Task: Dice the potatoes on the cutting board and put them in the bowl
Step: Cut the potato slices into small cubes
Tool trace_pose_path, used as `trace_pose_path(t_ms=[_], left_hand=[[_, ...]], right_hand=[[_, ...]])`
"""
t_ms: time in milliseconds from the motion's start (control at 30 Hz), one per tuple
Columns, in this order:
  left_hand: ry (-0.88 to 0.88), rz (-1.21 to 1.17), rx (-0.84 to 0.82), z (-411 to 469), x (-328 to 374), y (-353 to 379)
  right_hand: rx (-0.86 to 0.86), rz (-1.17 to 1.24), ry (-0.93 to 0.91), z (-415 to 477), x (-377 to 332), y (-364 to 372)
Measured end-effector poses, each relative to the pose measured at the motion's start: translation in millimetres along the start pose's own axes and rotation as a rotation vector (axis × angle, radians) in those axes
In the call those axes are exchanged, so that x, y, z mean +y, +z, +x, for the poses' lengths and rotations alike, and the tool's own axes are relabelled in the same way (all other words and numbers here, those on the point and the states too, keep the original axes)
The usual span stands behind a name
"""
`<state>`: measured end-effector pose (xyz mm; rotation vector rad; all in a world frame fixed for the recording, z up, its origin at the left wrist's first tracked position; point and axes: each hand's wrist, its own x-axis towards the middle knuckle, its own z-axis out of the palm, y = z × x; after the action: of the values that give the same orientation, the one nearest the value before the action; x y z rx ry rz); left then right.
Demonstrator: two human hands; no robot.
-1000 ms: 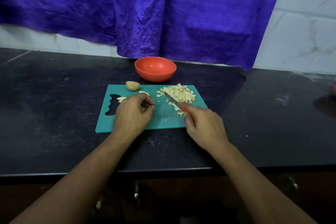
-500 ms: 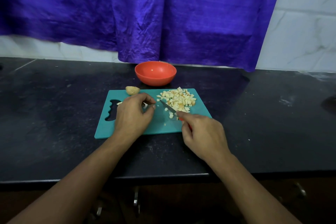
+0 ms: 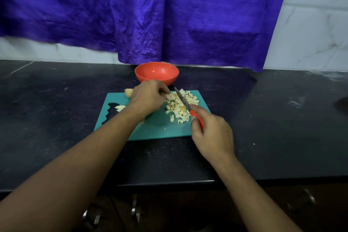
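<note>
My right hand (image 3: 211, 134) sits at the lower right of the teal cutting board (image 3: 160, 133), fingers wrapped around the red handle of the knife (image 3: 186, 105). The blade slants up and to the left from my grip, lying over the heap of diced potato (image 3: 178, 111), its tip reaching the far edge of the heap near the top rim of the board.

My left hand (image 3: 148, 97) is stretched across the upper middle of the board, knuckles up, with the fingers curled down at the left edge of the heap. Whether they hold any cubes I cannot tell, as the back of the hand hides the fingertips.

The diced potato lies in a loose pile on the right half of the board, with a few stray cubes at its lower edge. An uncut potato piece (image 3: 128, 92) pokes out at the board's upper left corner, just behind my left wrist. A pale potato slice (image 3: 120, 107) rests beside the wavy handle cut-out on the left side of the board.

The orange bowl (image 3: 156, 74) stands on the dark bench (image 3: 56, 118) just above the board, in the centre of the frame. A wrinkled purple cloth (image 3: 150, 15) hangs across the top, with white tiled wall (image 3: 310, 24) showing at the right.
</note>
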<state>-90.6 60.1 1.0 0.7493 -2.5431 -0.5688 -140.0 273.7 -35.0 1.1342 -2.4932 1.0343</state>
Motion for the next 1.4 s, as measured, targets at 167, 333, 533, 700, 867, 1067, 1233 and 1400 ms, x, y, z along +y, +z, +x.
trace_pose_path(t_ms=[167,333,533,700,867,1067,1233,1400], left_hand=[[-0.051,-0.074,0.039,5.6,-28.7,-33.8],[-0.037,-0.018,-0.029,3.0,-41.5,-53.9],[0.013,0.282,-0.238,-1.3,-42.3,-44.7],[-0.015,0.366,-0.239,-1.8,-43.2,-36.9],[-0.032,0.355,-0.239,-2.6,-42.8,-35.4],[-0.025,0.385,-0.080,-13.0,-46.3,-28.2],[0.008,0.246,0.099,-27.0,-37.9,-27.3],[0.043,-0.025,-0.089,-56.0,-19.5,-24.8]], right_hand=[[-0.019,-0.035,-0.034,1.7,-0.4,1.2],[-0.059,-0.053,-0.053,1.8,0.1,3.2],[-0.080,-0.053,-0.050,1.2,0.0,3.2],[-0.088,-0.064,-0.050,1.3,-0.4,3.9],[-0.099,-0.076,-0.043,1.8,-0.9,2.6],[-0.100,-0.084,-0.051,1.9,-2.1,2.3],[-0.101,-0.089,-0.052,1.1,-2.2,2.6],[-0.116,-0.111,-0.044,0.9,-3.8,1.0]])
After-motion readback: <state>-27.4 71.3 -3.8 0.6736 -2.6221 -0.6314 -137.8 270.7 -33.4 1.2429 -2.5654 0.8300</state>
